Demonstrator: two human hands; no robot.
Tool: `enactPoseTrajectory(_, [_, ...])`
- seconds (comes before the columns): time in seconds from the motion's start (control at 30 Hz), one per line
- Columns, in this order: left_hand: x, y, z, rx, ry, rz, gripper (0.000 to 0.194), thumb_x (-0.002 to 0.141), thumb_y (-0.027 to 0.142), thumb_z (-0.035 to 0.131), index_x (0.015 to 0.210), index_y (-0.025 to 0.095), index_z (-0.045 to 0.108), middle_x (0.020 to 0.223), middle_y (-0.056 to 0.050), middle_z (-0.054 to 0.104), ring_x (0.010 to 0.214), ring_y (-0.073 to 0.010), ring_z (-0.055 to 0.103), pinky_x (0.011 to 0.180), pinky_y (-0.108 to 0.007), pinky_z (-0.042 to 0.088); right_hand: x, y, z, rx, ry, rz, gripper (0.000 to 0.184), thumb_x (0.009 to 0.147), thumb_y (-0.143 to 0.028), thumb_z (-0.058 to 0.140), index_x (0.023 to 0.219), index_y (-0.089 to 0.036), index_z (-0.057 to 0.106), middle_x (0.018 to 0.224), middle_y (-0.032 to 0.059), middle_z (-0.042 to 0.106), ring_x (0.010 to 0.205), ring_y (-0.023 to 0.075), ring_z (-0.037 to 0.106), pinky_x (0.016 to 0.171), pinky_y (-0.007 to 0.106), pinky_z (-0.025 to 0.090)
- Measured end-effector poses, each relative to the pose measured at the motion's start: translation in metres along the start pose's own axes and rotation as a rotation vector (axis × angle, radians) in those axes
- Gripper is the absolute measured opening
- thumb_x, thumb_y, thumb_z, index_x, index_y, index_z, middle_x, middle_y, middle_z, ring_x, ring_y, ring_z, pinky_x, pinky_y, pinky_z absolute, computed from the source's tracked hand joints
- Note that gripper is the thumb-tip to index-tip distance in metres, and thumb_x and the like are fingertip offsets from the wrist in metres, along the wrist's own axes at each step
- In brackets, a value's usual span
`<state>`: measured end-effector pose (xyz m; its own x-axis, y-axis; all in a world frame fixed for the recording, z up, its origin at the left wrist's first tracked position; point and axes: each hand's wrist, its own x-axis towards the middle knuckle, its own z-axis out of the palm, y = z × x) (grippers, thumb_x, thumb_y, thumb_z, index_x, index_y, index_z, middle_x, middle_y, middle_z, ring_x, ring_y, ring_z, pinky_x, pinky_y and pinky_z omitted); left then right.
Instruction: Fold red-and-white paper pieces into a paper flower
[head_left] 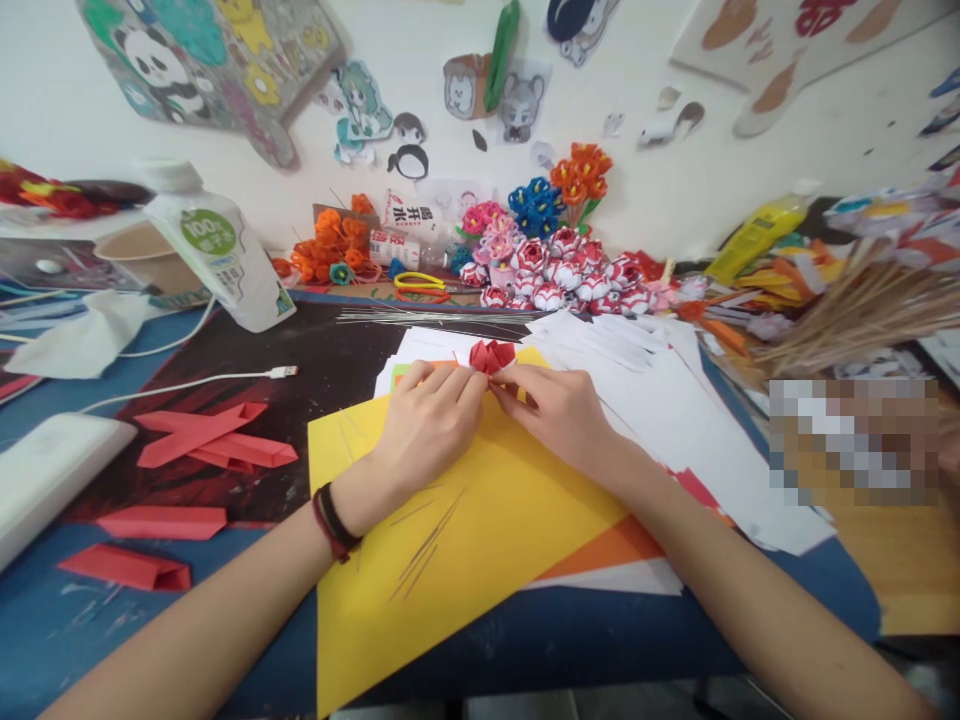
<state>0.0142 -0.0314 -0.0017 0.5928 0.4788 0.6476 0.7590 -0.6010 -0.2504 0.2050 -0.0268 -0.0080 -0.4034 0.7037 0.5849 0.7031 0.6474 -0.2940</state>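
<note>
A small red folded-paper flower (pixel 492 357) is pinched between my two hands, above the far edge of a yellow paper sheet (pixel 480 530). My left hand (pixel 436 415) is closed at the flower's left side, its knuckles turned up and fingertips partly hidden. From the right, my right hand (pixel 559 410) grips the flower's lower edge between thumb and fingers. Several thin wire pieces (pixel 427 550) lie on the yellow sheet below my left hand. Red folded paper strips (pixel 217 437) rest on the dark mat to the left.
White paper sheets (pixel 652 400) spread to the right. Behind stand red-and-white paper flowers (pixel 566 270), blue flowers (pixel 536 207) and orange flowers (pixel 581 175). A white bottle (pixel 225 250), a cable plug (pixel 283 372) and a white power bank (pixel 60 470) are at left. Thin sticks (pixel 847 290) lean at right.
</note>
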Motion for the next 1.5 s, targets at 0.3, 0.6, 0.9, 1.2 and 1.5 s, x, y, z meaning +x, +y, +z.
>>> enactPoseTrajectory(0.3, [-0.001, 0.001, 0.000, -0.002, 0.023, 0.002, 0.013, 0.092, 0.012, 0.048, 0.088, 0.017, 0.059, 0.072, 0.000, 0.065, 0.063, -0.0157, 0.055, 0.068, -0.033, 0.033, 0.002, 0.000, -0.006, 0.028, -0.008, -0.016, 0.013, 0.090, -0.021, 0.060, 0.097, -0.018, 0.070, 0.083, -0.0008, 0.075, 0.058, 0.0084, 0.059, 0.059, 0.022, 0.042])
enactPoseTrajectory(0.6, [-0.002, 0.001, 0.001, -0.005, 0.026, 0.002, 0.010, 0.090, 0.012, 0.051, 0.087, 0.017, 0.060, 0.072, 0.001, 0.065, 0.060, -0.0154, 0.053, 0.066, -0.033, 0.034, 0.001, 0.002, -0.004, 0.012, 0.010, -0.052, 0.014, 0.090, -0.021, 0.059, 0.098, -0.018, 0.070, 0.080, -0.0009, 0.074, 0.060, 0.0092, 0.062, 0.060, 0.021, 0.042])
enactPoseTrajectory(0.9, [-0.002, 0.000, 0.003, -0.016, 0.040, 0.007, 0.011, 0.090, 0.011, 0.051, 0.086, 0.017, 0.059, 0.072, 0.001, 0.065, 0.059, -0.0150, 0.051, 0.065, -0.033, 0.036, 0.002, 0.003, -0.003, -0.045, 0.027, -0.082, 0.013, 0.090, -0.022, 0.059, 0.097, -0.017, 0.069, 0.079, -0.0013, 0.074, 0.060, 0.0089, 0.063, 0.059, 0.022, 0.041])
enactPoseTrajectory(1.2, [-0.001, -0.001, 0.005, -0.031, 0.064, 0.081, 0.016, 0.093, 0.008, 0.047, 0.083, 0.017, 0.055, 0.073, 0.000, 0.064, 0.061, -0.0128, 0.053, 0.065, -0.031, 0.037, -0.001, -0.007, 0.000, -0.270, 0.103, -0.134, 0.015, 0.089, -0.019, 0.056, 0.097, -0.016, 0.068, 0.079, -0.0003, 0.075, 0.062, 0.0121, 0.065, 0.057, 0.027, 0.035])
enactPoseTrajectory(1.5, [-0.001, -0.002, 0.001, -0.046, 0.093, 0.109, 0.016, 0.095, 0.007, 0.044, 0.088, 0.015, 0.056, 0.072, 0.002, 0.062, 0.060, -0.0113, 0.050, 0.063, -0.030, 0.037, -0.004, -0.010, 0.006, -0.181, 0.141, -0.060, 0.014, 0.083, -0.013, 0.059, 0.093, -0.018, 0.068, 0.076, -0.0018, 0.074, 0.062, 0.0134, 0.067, 0.058, 0.026, 0.039])
